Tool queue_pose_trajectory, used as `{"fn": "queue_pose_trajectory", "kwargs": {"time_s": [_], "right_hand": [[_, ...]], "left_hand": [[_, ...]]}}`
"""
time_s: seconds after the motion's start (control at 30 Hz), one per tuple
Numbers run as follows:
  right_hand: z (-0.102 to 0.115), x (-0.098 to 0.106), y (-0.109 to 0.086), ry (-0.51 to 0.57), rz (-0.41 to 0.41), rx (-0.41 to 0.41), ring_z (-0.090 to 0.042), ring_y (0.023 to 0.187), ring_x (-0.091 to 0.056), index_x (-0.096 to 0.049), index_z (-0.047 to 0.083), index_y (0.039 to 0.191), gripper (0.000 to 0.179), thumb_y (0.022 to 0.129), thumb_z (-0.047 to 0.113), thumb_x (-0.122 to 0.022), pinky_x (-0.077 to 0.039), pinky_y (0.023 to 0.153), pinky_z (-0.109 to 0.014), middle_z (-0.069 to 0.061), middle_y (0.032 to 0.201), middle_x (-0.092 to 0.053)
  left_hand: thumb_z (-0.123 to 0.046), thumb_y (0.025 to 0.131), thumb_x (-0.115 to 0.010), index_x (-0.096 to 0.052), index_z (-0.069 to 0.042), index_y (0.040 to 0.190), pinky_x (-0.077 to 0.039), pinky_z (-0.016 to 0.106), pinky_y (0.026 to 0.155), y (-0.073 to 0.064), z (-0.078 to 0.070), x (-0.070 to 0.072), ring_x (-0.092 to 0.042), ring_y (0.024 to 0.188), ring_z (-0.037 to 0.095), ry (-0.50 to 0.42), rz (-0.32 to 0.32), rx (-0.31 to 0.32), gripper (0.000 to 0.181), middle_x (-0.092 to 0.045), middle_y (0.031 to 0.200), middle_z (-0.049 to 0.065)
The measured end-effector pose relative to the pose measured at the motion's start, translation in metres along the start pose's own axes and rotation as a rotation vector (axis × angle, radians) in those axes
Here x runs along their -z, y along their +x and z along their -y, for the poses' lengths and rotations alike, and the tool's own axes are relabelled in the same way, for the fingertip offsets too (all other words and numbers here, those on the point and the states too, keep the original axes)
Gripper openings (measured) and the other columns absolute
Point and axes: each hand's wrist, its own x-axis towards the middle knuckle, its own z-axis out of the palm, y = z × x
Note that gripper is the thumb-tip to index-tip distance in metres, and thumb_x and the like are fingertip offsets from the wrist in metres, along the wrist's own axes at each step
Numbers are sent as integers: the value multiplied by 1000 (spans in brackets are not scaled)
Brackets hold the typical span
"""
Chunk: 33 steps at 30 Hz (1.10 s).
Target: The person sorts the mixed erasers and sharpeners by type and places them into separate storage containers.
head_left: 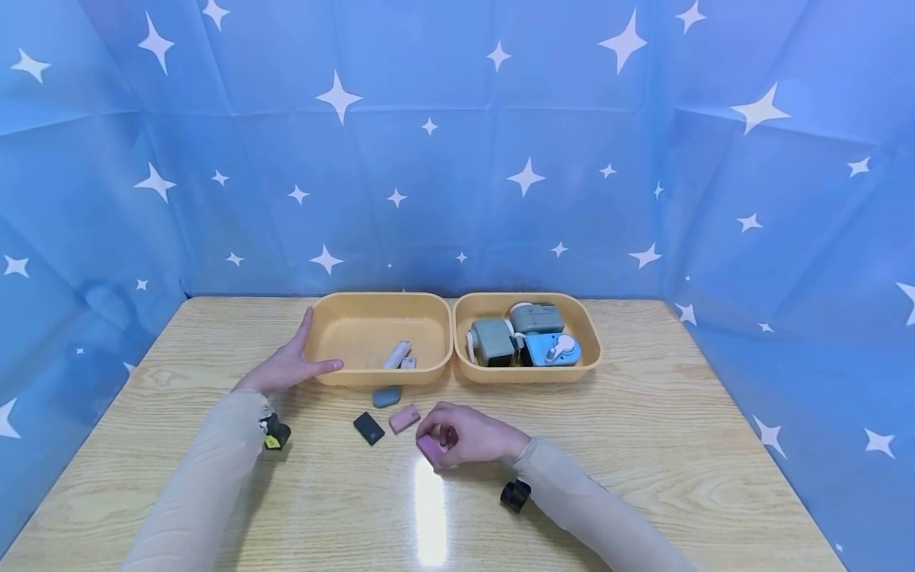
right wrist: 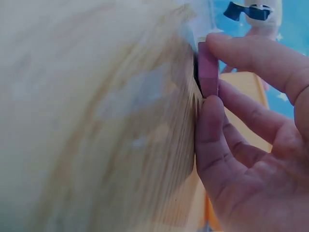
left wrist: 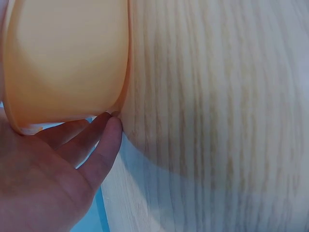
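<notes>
Purple block pinched by right hand, grip best square; left hand spread wide at left edge of left tray.

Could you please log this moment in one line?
left hand: touching left tray; right hand: pinching purple block; black block, pink block, blue block: on table

Beyond the right hand and slightly to its right, a tan bin is holding 2 grey-green boxy items and 1 blue boxy item with a white knob. A wood-grained table is stretching beneath both hands, and a reflection is gleaming on the near side of the right one. Beyond and to either side of the hands, a blue curtain is hanging, white 4-pointed stars dotting it.
</notes>
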Motion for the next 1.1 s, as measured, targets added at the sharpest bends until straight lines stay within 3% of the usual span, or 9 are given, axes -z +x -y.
{"fn": "queue_pose_trajectory", "kwargs": {"time_s": [0.23,0.7,1.1], "right_hand": [[1,-1,2,13,-45,9,-11,82,-55,-67,10,111,38,75,10,-80,-49,72,-23,4,93,-56],[6,-1,2,83,-80,15,-9,84,-59,-64,5,116,45,75,6,-80,-53,74,-23,-1,102,-54],[13,4,4,56,-99,72,-12,87,-60,-63,1,116,43,74,0,-76,-53,77,-23,-6,105,-54]], "left_hand": [[-44,86,-71,27,-16,149,-8,65,109,0,-2,1,-2,139,51,14,3,-7,119,13,156,25],[-41,87,-70,27,-17,148,-7,66,109,0,0,1,0,139,52,14,4,-11,118,15,156,24],[-41,87,-71,28,-19,148,-6,65,109,1,2,0,1,139,51,-3,2,6,118,15,156,24]]}}
